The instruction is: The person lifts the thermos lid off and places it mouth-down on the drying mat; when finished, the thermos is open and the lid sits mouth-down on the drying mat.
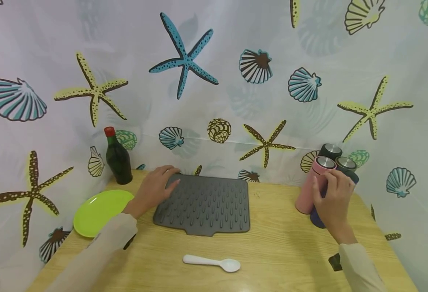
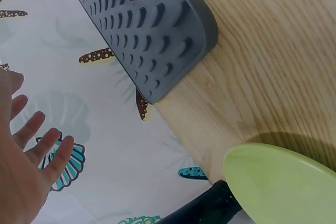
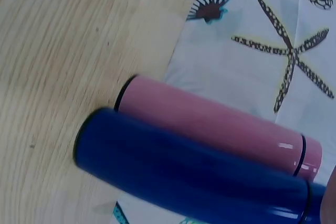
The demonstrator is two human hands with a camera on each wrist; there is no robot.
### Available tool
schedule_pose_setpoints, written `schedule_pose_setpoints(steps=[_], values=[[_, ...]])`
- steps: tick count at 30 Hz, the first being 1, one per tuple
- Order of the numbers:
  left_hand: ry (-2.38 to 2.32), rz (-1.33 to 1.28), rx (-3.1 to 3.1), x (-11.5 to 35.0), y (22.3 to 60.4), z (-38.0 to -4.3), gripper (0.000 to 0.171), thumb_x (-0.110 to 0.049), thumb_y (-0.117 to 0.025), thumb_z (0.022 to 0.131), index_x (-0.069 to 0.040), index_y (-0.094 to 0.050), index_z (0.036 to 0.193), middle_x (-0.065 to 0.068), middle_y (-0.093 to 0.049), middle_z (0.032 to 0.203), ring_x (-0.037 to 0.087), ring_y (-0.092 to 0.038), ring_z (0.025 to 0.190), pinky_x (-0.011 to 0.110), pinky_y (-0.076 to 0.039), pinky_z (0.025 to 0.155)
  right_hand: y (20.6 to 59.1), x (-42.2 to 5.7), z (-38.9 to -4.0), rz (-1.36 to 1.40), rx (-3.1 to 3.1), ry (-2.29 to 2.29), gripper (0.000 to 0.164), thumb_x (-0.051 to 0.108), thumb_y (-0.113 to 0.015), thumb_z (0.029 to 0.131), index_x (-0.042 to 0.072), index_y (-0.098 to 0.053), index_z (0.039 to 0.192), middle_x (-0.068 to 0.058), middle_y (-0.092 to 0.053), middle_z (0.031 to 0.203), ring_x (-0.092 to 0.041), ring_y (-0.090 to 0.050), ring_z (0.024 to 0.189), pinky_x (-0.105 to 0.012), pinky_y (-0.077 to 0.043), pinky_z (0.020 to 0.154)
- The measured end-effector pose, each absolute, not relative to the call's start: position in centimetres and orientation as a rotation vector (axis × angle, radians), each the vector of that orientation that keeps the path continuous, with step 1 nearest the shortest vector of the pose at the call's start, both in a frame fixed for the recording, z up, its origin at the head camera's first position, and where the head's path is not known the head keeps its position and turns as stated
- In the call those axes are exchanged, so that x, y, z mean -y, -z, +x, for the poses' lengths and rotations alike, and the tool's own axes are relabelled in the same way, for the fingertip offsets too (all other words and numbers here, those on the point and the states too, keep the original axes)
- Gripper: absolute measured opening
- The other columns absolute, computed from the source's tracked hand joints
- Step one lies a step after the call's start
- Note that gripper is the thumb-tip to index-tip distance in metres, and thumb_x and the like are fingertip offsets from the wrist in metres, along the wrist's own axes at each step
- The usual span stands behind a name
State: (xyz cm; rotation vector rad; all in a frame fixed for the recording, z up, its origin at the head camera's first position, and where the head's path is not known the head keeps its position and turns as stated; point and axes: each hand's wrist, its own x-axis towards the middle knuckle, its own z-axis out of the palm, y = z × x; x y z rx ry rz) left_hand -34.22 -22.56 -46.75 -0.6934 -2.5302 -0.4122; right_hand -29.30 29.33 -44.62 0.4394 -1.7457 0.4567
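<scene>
My right hand grips the top of a blue insulated bottle, thumb on one side and fingers curled over the other, hiding its cap. Upright beside it is a pink bottle with a silver-topped lid. In the right wrist view only a sliver of that hand shows at the right edge. Over the left end of a dark grey ridged mat, my left hand hovers with fingers spread. The left wrist view shows this hand holding nothing, apart from the mat.
Behind the blue bottle stand a black-lidded bottle and another dark one. A green plate and a dark red-capped bottle are at left. A white spoon lies in front. A patterned curtain backs the table.
</scene>
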Motion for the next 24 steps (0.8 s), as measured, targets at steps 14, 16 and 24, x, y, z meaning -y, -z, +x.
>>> schedule_pose_setpoints(steps=[14, 16, 24], values=[[0.562, -0.744, 2.507, 20.2, 46.8, -34.1, 0.037, -0.021, -0.072, 0.101, -0.004, -0.066, 0.133, 0.018, -0.065, 0.134, 0.039, -0.062, 0.125, 0.057, -0.053, 0.102, 45.9, -32.4, -27.6, -0.062, 1.811, -0.776, 0.068, 0.028, -0.084, 0.089, -0.002, -0.047, 0.138, -0.021, -0.047, 0.128, -0.034, -0.042, 0.12, -0.044, -0.031, 0.103], [0.575, -0.754, 2.518, 19.7, 46.7, -34.1, 0.039, -0.022, -0.072, 0.101, -0.005, -0.065, 0.135, 0.018, -0.063, 0.137, 0.038, -0.061, 0.127, 0.057, -0.052, 0.104, 46.0, -32.0, -27.4, -0.155, 1.831, -0.919, 0.072, 0.029, -0.085, 0.088, -0.003, -0.046, 0.139, -0.007, -0.046, 0.126, -0.02, -0.041, 0.118, -0.034, -0.032, 0.1], [0.575, -0.829, 2.484, 17.7, 46.8, -34.5, 0.044, -0.021, -0.073, 0.1, -0.003, -0.063, 0.138, 0.019, -0.062, 0.139, 0.037, -0.059, 0.13, 0.056, -0.05, 0.107, 46.9, -31.5, -26.5, -0.386, 1.925, -1.334, 0.083, 0.028, -0.082, 0.091, 0.0, -0.035, 0.152, -0.015, -0.045, 0.141, -0.022, -0.047, 0.124, -0.045, -0.042, 0.106]])
